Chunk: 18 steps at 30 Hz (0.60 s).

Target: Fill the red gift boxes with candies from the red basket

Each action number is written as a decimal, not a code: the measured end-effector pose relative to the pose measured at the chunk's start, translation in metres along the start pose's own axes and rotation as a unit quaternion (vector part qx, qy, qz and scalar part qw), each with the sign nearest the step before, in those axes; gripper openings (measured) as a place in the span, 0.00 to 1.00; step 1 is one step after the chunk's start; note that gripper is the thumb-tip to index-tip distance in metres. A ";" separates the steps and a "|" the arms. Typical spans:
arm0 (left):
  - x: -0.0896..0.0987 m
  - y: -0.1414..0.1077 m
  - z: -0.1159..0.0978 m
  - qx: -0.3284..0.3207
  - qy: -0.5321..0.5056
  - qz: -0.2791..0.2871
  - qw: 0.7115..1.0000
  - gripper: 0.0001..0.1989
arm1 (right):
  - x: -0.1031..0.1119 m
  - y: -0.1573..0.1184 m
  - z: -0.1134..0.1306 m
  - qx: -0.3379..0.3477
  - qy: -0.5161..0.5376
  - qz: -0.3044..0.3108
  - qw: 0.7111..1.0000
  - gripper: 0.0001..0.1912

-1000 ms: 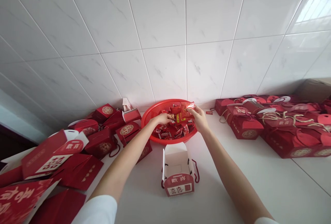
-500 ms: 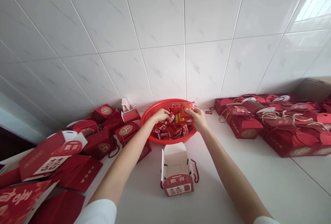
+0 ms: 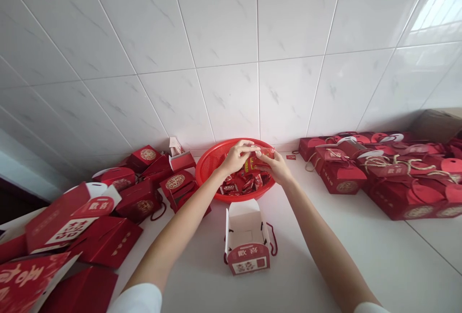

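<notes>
Over the red plastic basket (image 3: 205,168), both of my hands have come together. My right hand (image 3: 277,167) is closed on a shiny red candy packet (image 3: 268,151). My left hand (image 3: 236,157) has its fingers drawn together, with the fingertips reaching the packet's left side; whatever they pinch is hidden. Small wrapped candies (image 3: 249,185), mostly red, lie in the basket beneath the hands. In front of the basket stands a red gift box (image 3: 249,251) with its top open, a white inside and a dark red cord handle at its right.
Red gift boxes (image 3: 104,241) are heaped at the left, some with open flaps. Closed red boxes (image 3: 342,173) with cords crowd the right side, a brown carton (image 3: 438,124) behind them. A small red packet (image 3: 290,157) lies right of the basket. The tiled wall (image 3: 231,96) rises behind.
My left hand has moved right, from the basket's left part to my right hand. The right hand has stayed nearly in place, still holding the red packet. The open box has not moved.
</notes>
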<state>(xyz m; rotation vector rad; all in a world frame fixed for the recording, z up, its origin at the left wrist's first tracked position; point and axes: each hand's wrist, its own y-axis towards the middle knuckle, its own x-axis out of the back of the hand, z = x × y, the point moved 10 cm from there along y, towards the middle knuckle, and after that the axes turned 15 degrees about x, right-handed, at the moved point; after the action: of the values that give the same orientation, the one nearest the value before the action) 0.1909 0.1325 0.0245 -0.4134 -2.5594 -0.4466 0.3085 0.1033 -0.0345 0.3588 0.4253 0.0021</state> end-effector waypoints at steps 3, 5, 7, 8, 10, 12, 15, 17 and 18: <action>0.003 0.004 0.009 0.020 -0.011 0.030 0.999 0.20 | 0.004 0.002 0.000 0.019 0.013 -0.018 1.000 0.25; 0.007 0.008 0.032 0.086 0.014 0.054 0.995 0.23 | 0.005 0.003 -0.001 0.024 0.017 -0.031 0.999 0.26; 0.012 0.009 0.066 0.180 0.087 0.082 0.976 0.20 | 0.005 0.003 -0.003 0.021 0.019 -0.034 0.999 0.25; 0.015 0.007 0.083 0.219 0.126 0.095 0.963 0.17 | 0.005 0.003 -0.003 0.018 0.019 -0.035 0.999 0.24; 0.020 0.002 0.109 0.265 0.182 0.119 0.939 0.09 | 0.003 0.002 -0.003 0.016 0.021 -0.029 0.999 0.24; 0.022 -0.002 0.128 0.289 0.210 0.135 0.924 0.08 | 0.001 0.002 -0.002 0.017 0.019 -0.021 0.999 0.24; 0.019 -0.007 0.149 0.314 0.237 0.149 0.907 0.12 | 0.000 0.001 -0.002 0.022 0.020 -0.017 0.999 0.23; 0.016 -0.007 0.156 0.322 0.245 0.153 0.902 0.15 | -0.001 0.001 -0.002 0.027 0.021 -0.014 0.999 0.22; 0.015 -0.007 0.158 0.323 0.245 0.154 0.901 0.16 | -0.001 0.001 -0.002 0.028 0.020 -0.012 0.999 0.23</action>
<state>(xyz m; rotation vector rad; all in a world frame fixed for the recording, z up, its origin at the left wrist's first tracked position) 0.1088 0.1906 -0.0982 -0.3812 -1.9459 0.3751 0.3069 0.1051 -0.0358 0.4094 0.4703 -0.0264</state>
